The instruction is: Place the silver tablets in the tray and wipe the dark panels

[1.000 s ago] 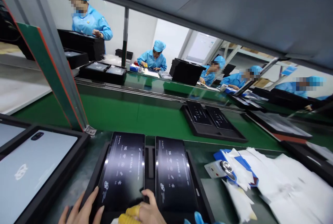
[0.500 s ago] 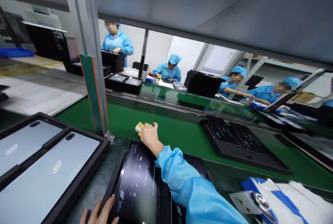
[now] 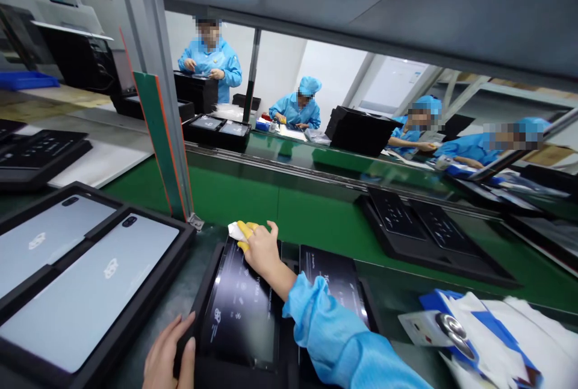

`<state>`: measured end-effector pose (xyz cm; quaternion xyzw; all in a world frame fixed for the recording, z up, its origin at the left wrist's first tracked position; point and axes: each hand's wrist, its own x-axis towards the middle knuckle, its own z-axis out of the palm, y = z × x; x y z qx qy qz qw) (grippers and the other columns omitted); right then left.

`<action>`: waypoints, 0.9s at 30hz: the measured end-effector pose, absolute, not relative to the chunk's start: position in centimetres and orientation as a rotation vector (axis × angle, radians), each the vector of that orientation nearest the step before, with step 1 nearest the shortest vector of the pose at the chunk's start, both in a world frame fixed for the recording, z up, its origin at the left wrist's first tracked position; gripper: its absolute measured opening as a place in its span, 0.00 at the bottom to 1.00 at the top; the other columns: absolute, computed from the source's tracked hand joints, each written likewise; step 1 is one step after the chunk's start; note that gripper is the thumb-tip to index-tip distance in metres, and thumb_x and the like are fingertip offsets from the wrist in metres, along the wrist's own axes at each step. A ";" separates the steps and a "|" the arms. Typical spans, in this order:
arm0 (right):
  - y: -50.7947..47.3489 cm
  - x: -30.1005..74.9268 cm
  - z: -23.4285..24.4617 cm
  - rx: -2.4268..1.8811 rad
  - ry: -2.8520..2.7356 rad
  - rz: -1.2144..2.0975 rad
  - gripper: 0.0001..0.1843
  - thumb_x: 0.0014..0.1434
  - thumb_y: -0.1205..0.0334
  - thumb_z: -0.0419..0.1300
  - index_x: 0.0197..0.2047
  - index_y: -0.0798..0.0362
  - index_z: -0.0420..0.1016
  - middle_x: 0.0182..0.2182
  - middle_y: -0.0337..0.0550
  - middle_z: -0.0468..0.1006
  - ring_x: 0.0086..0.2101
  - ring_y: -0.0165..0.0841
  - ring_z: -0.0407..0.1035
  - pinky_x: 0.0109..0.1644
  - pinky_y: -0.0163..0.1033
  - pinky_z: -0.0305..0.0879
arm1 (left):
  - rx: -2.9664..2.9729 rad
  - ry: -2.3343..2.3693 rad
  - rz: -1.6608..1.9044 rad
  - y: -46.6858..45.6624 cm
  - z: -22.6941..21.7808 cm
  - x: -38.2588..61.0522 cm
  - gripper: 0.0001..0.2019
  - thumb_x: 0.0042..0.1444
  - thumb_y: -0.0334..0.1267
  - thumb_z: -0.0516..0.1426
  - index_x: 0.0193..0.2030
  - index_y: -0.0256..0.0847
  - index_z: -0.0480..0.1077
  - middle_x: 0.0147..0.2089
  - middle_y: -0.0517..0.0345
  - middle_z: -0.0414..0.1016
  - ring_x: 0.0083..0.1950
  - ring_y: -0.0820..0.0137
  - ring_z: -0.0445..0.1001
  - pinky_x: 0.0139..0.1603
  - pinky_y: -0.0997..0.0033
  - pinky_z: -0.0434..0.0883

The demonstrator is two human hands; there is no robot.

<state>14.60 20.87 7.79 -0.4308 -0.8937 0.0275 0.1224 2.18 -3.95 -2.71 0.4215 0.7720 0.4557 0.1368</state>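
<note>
My right hand [image 3: 262, 248], with yellow finger cots on some fingers, pinches a small white cloth [image 3: 235, 231]. The cloth is at the far end of a dark-screened tablet [image 3: 239, 317] covered by film with white print. That tablet lies in a black foam tray [image 3: 203, 311], beside a second dark tablet [image 3: 336, 283] partly hidden by my blue sleeve. My left hand [image 3: 169, 353] grips the tray's left wall, thumb on the inner side and fingers on the outer.
To the left, a black tray [image 3: 183, 244] holds two silver tablets backs up. On the green conveyor [image 3: 316, 214] sits another tray of dark tablets [image 3: 442, 220]. White wipes [image 3: 533, 329] and a metal-topped bottle [image 3: 451, 329] lie at right. A metal post [image 3: 149, 76] stands nearby; co-workers sit opposite.
My right hand has drawn back from beyond the tablet's far edge onto its far end with the cloth. More of my left hand shows. Another tray has appeared at far left.
</note>
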 end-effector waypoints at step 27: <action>0.3 28.0 0.8 -0.833 -2.229 0.463 0.30 0.62 0.45 0.63 0.65 0.42 0.66 0.49 0.43 0.78 0.44 0.37 0.73 0.66 0.52 0.53 | 1.105 2.369 1.252 -5.9 -0.6 1.0 0.24 0.61 0.57 0.50 0.56 0.46 0.69 0.59 0.50 0.71 0.61 0.51 0.70 0.63 0.43 0.66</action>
